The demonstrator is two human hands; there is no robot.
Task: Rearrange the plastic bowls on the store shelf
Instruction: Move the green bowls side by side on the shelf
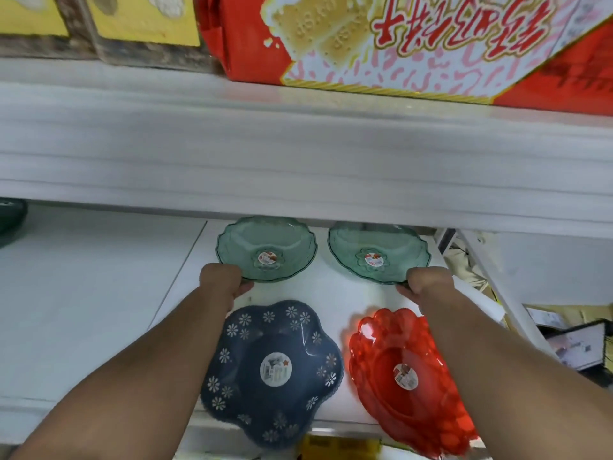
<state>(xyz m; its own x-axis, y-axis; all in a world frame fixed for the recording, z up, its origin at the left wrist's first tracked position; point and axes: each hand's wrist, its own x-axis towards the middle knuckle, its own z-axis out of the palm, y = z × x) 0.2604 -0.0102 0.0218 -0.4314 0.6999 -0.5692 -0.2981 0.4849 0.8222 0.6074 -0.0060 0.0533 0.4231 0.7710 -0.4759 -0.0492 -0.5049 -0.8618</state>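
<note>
Two green bowls (267,249) (378,254) upright, seemingly gripped.

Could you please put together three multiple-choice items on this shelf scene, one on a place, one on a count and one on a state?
1. Where does the red bowl lie?
A. At the front right, overhanging the shelf edge
B. At the back left
C. On the upper shelf

2. How many clear green bowls are on the shelf?
A. One
B. Two
C. Four

3. What is the left hand doing?
A. Resting flat on the shelf
B. Lifting the blue bowl
C. Gripping the left green bowl by its rim

Answers: 1 A, its near edge passes the shelf front. 2 B, the pair sits side by side at the back. 3 C, fingers curl at its near rim, as the right hand does on the right green bowl.
</note>
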